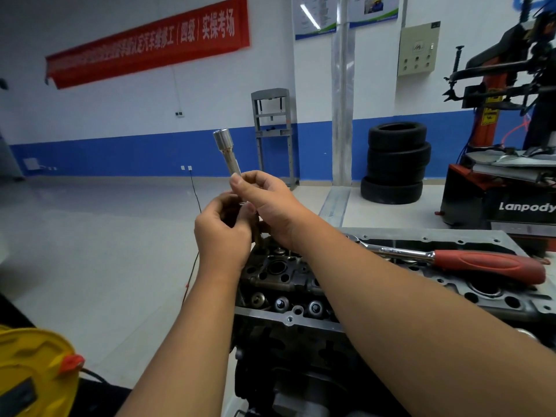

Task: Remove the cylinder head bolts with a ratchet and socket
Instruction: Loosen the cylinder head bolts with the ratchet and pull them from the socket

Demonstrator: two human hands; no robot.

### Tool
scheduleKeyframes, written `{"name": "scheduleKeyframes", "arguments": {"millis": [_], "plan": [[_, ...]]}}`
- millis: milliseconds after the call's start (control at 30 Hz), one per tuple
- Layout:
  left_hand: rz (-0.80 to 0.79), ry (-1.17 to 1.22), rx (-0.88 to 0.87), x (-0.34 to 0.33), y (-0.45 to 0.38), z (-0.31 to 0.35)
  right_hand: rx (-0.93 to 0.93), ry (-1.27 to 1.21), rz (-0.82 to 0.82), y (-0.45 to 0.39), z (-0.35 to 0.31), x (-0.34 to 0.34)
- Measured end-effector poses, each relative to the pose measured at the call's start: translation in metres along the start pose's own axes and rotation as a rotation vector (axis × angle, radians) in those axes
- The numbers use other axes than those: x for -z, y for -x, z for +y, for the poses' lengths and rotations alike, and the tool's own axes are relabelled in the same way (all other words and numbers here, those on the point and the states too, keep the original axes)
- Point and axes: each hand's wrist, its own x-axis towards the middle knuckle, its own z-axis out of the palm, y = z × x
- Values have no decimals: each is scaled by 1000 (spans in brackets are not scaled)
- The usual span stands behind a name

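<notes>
White "Lanpody" lettering on the black base of the tyre machine [511,203] at right, red banner [147,43] upper left, white Chinese characters ending "(四级)实操考场", wall posters' print too small to read.

Walls: we are facing white walls [210,85] with a blue lower band.
Banner: we are seeing a red banner [150,40] hanging.
Floor: we are looking across pale glossy floor [90,236].
Tyres: we are noticing stacked tyres [395,162] standing near a grey frame [272,133].

Both hands [240,218] hold a socket-tipped bolt [227,153] upright.
</notes>
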Motion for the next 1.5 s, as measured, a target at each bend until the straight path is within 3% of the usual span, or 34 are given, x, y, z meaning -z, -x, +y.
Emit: {"name": "scheduleKeyframes", "arguments": {"millis": [267, 467, 633, 833, 1033, 1200, 1400, 1500], "plan": [[-68, 70, 17, 0, 1, 2, -8, -42, -17, -1, 0, -1], [33, -38, -1, 1, -1, -3, 23, -24, -7, -1, 3, 0], [-83, 68, 43, -1, 0, 1, -11, -13, 5, -2, 0, -1], [61, -69, 23, 2, -3, -6, 19, 3, -17, -2, 5, 0], [-76, 78, 45, -2, 0, -2, -50, -44, -17, -3, 2, 1], [39, -38, 21, 1, -4, -9, 8, -31, -22, -2, 5, 2], [-89, 84, 79, -2, -2, -4, -40, -66, -19, -1, 1, 0], [-21, -14, 32, -1, -4, -6, -28, -35, -6, -3, 2, 1]]}}
